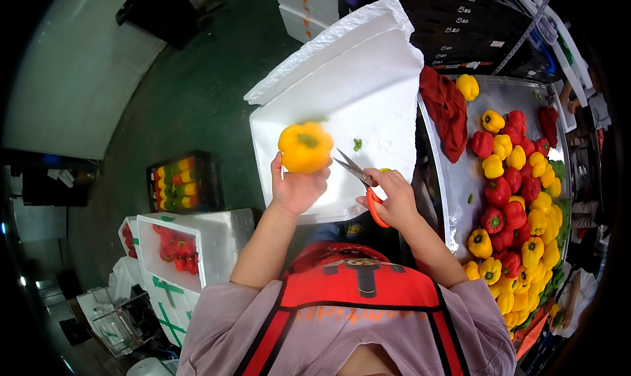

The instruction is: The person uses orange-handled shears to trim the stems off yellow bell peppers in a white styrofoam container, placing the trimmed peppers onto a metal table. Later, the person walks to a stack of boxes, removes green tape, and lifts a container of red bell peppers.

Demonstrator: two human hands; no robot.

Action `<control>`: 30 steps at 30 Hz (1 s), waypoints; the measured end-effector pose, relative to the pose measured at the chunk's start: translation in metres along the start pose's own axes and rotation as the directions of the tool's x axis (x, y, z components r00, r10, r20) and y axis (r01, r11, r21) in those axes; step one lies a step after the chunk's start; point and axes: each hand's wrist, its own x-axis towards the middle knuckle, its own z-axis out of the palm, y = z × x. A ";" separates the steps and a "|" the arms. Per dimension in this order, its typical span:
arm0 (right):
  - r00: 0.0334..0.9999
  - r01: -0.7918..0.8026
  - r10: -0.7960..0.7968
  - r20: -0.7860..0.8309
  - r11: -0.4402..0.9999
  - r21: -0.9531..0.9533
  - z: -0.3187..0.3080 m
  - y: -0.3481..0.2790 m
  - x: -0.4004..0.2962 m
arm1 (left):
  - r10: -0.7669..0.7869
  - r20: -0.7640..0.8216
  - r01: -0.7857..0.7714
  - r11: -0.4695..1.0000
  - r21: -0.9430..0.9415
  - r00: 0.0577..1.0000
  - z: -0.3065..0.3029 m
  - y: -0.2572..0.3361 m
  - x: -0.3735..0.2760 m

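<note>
My left hand [298, 188] holds a yellow bell pepper [305, 148] from below, its green stem turned up towards me. In my right hand [394, 198] is a pair of scissors [375, 206] with orange handles; the blades are parted and point at the pepper's right side without touching it. Both hands are over a white polystyrene foam box [360, 95] with a rough, broken upper rim. A small green stem piece [357, 145] lies inside the box. Something yellow-green shows just behind my right hand, mostly hidden.
Right, a metal table [456, 198] bears many red and yellow bell peppers [515, 213] and a dark red cloth [446, 112]. Left are a black crate [212, 181] of packed peppers and a foam box [217, 248] with red peppers. Black crates [463, 31] stand behind. Other people are at the far right.
</note>
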 end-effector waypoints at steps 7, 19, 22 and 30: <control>0.998 0.031 -0.027 0.057 0.997 -0.065 -0.001 -0.002 0.005 | 0.014 0.044 -0.021 0.985 0.171 0.999 -0.020 0.001 -0.007; 0.987 -0.091 0.091 0.134 0.996 -0.011 0.013 0.000 -0.004 | 0.009 -0.020 -0.001 0.931 0.366 1.000 -0.015 -0.005 -0.011; 0.992 -0.028 0.027 0.123 1.000 0.004 0.011 0.002 0.000 | -0.036 0.001 0.034 0.959 0.281 0.999 -0.022 -0.003 -0.012; 0.978 -0.035 0.035 0.207 0.999 -0.004 0.014 0.004 0.002 | -0.039 -0.025 0.044 0.970 0.237 0.999 -0.019 -0.002 -0.015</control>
